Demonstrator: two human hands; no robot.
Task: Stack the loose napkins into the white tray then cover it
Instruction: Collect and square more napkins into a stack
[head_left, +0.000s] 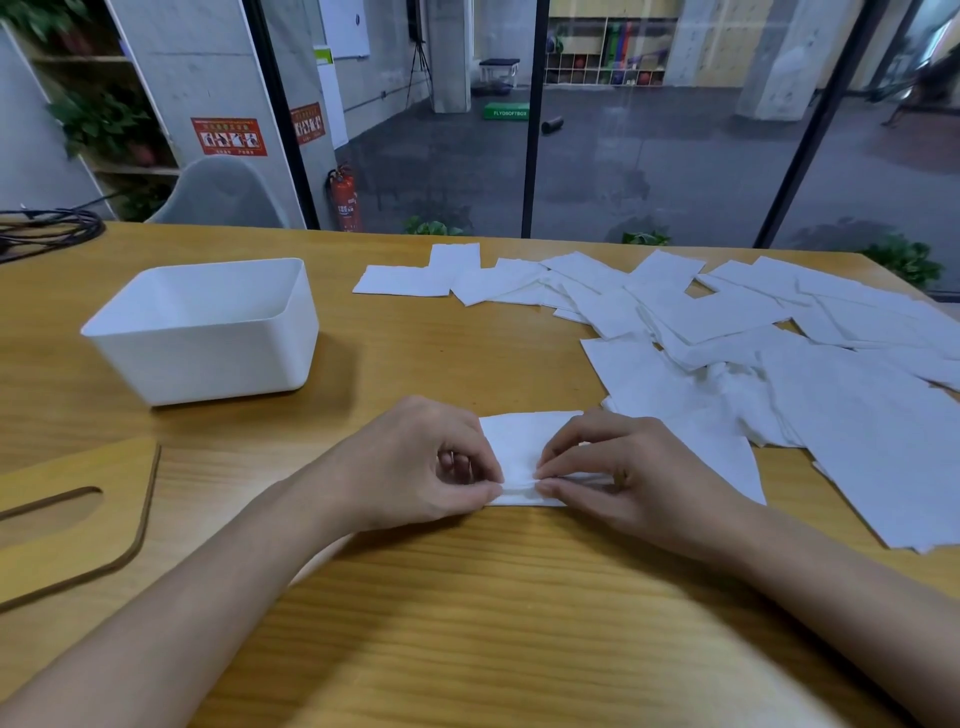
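Observation:
A white napkin lies on the wooden table in front of me. My left hand pinches its near edge from the left, and my right hand pinches the same edge from the right, fingertips almost meeting. The white tray stands open and looks empty at the left, well apart from both hands. Its wooden lid, with an oval slot, lies flat at the near left. Several loose napkins are spread over the right half of the table.
The wooden table runs to a far edge by a glass wall. A black cable lies at the far left corner, and a grey chair stands behind it.

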